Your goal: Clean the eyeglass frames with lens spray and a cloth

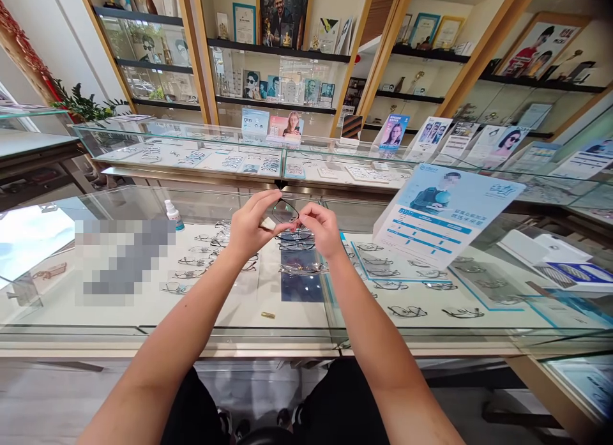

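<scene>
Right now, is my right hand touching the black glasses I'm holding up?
Touching. The head view shows the right hand pinching one side of the black glasses, with the left hand gripping the other side.

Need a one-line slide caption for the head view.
Both hands, left hand and right hand, hold dark-framed glasses above a glass display counter.

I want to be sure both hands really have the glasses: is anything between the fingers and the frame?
Nothing visible. The left hand and right hand pinch the glasses directly, above the glass counter; the left fingers also hold a small white piece.
</scene>
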